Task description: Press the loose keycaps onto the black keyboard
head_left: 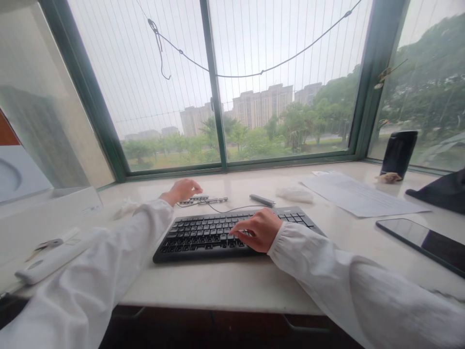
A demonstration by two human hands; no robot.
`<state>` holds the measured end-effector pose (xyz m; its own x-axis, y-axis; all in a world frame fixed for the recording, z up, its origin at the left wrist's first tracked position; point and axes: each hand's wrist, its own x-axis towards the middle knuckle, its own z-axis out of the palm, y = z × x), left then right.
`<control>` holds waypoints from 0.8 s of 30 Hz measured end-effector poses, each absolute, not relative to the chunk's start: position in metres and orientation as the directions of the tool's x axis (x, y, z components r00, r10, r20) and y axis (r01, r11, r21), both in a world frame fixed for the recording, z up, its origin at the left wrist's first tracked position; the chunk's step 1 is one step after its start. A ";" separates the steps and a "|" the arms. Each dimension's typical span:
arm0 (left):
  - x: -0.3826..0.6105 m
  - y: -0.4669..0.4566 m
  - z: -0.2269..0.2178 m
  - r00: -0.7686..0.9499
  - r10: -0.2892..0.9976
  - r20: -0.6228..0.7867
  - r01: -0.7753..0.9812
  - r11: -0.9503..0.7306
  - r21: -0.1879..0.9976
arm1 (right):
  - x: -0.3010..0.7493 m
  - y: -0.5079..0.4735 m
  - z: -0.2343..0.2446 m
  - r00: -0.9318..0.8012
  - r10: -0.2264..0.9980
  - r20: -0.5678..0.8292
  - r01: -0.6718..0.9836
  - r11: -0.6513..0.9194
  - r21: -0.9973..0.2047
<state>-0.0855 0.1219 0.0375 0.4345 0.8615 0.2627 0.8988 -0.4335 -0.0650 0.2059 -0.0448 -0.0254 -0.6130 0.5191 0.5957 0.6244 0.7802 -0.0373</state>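
A black keyboard point(203, 232) lies on the white counter, with bare key sockets showing in its lower rows. My right hand point(258, 230) rests over its middle, thumb and index finger bent close together at a keycap point(231, 237); the other fingers are partly hidden. Behind the keyboard's left half are several loose dark keycaps point(218, 199) in short rows. My left hand point(183, 190) hovers at their left end, fingers stretched to the right and a little apart, with nothing visible in them. The keyboard's cable point(218, 210) runs between the loose keycaps and the keyboard.
Right of the keyboard lie a phone point(421, 240) and a paper sheet point(363, 194), with a dark can point(398, 154) behind. A dark stick-shaped piece point(262, 200) and white crumpled plastic point(294, 195) sit behind the keyboard. At left are a white box point(51, 213) and a white power strip point(61, 254).
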 end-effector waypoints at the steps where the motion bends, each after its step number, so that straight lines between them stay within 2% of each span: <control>1: -0.081 0.129 0.038 0.456 0.861 0.226 0.889 -0.452 -0.074 | 0.206 -0.044 -0.025 -0.612 0.525 0.591 0.633 0.773 -0.031; 7: -0.064 0.168 0.031 0.504 0.860 0.078 0.862 -0.494 -0.116 | 0.206 -0.047 -0.022 -0.614 0.554 0.562 0.664 0.748 -0.012; 13: -0.059 0.183 0.022 0.551 0.834 0.040 0.831 -0.544 -0.118 | 0.206 -0.047 -0.022 -0.612 0.556 0.563 0.667 0.745 -0.012; 16: -0.057 0.180 0.024 0.582 0.807 0.102 0.813 -0.573 -0.103 | 0.207 -0.047 -0.022 -0.605 0.551 0.575 0.664 0.748 -0.019; 21: -0.052 0.155 0.040 0.591 0.725 0.354 0.790 -0.608 -0.073 | 0.208 -0.046 -0.022 -0.594 0.541 0.595 0.659 0.751 -0.026; 24: -0.049 0.122 0.048 0.618 0.647 0.447 0.750 -0.656 -0.086 | 0.209 -0.044 -0.022 -0.578 0.537 0.614 0.659 0.751 -0.038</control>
